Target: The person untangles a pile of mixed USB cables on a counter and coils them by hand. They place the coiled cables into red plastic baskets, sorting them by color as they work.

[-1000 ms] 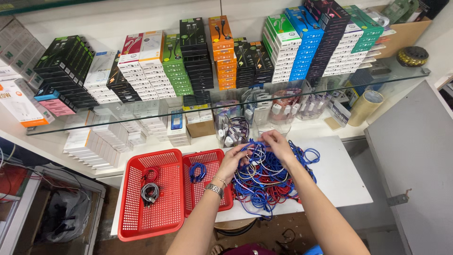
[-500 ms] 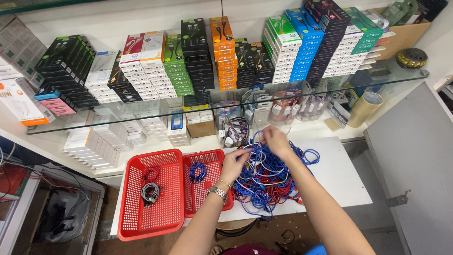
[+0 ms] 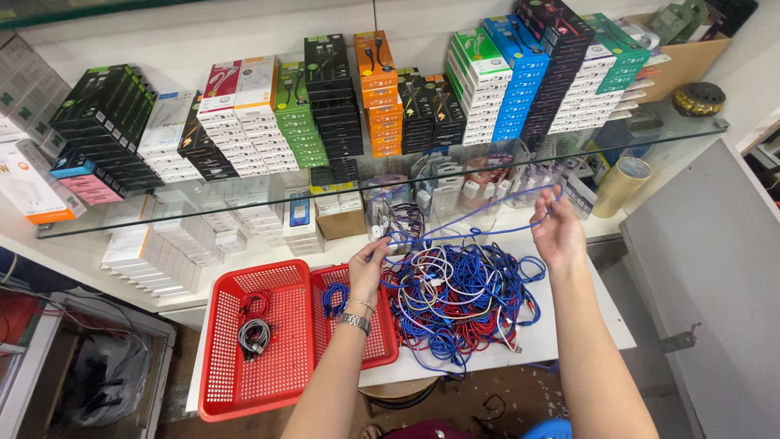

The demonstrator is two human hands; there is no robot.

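Two hands up over the table now, and between them runs one blue cable (image 3: pixel 479 219), drawn out in a long, sagging line above the tangled heap of cables (image 3: pixel 459 297). The left hand (image 3: pixel 367 268) pinches one end low down, just at the edge of the heap, fingers closed tight around the thin cord. The right hand (image 3: pixel 557 232) is raised higher and well out to the side, closed on the cable near its far end, with a loop rising past the fingers.

That cable looks light and limp, bending wherever it hangs, so it will likely snag on its neighbours; the sound place to hold it seems to be close to the plugs, where it is stiffer. Its lower end sits right against the blue, red and white pile.

Beside the left wrist sit two red baskets: the small basket (image 3: pixel 382 345) holds a coiled blue cable, the big basket (image 3: pixel 223 390) a grey and a red coil. Boxed stock lines the glass shelf (image 3: pixel 682 134) behind.
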